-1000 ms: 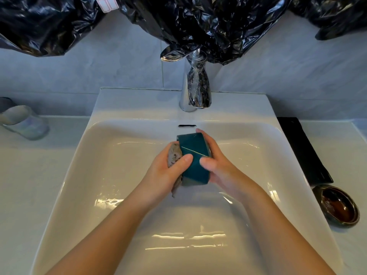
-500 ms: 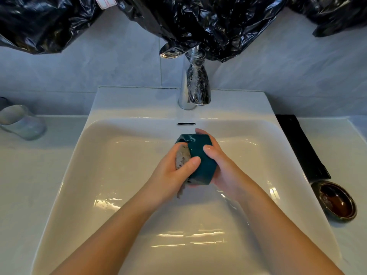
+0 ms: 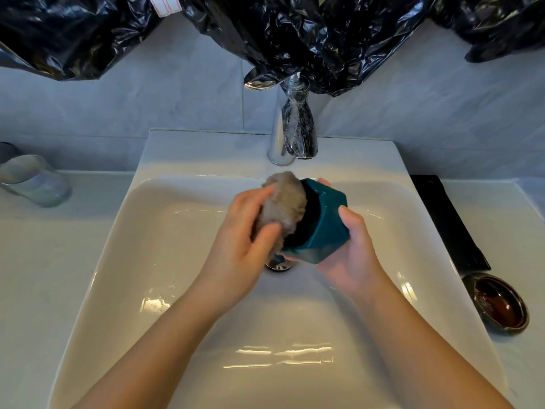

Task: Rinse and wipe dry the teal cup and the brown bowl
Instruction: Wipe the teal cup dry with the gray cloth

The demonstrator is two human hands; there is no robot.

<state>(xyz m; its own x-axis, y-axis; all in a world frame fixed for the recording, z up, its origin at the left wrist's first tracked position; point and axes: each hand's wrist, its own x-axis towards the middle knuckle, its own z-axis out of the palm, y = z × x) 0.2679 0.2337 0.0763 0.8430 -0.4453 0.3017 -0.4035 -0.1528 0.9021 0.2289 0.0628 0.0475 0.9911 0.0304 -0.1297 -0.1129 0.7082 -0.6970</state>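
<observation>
Over the middle of the white sink (image 3: pixel 124 240), my right hand (image 3: pixel 351 252) holds the faceted teal cup (image 3: pixel 321 228) tipped on its side, mouth facing left. My left hand (image 3: pixel 241 246) grips a grey fluffy cloth (image 3: pixel 283 205) and presses it into the cup's mouth. The brown bowl (image 3: pixel 498 304) stands upright on the counter to the right of the sink, untouched.
A chrome tap (image 3: pixel 290 134) rises behind the basin, no water running. The drain (image 3: pixel 278 265) shows under the cup. A black mat (image 3: pixel 448 222) lies right of the sink, a clear glass (image 3: pixel 32 180) lies at the far left. Black plastic bags (image 3: pixel 295 31) hang overhead.
The cup has been turned so its mouth faces left, and the cloth has moved from its outer wall up into the opening. The hands have shifted slightly apart.
</observation>
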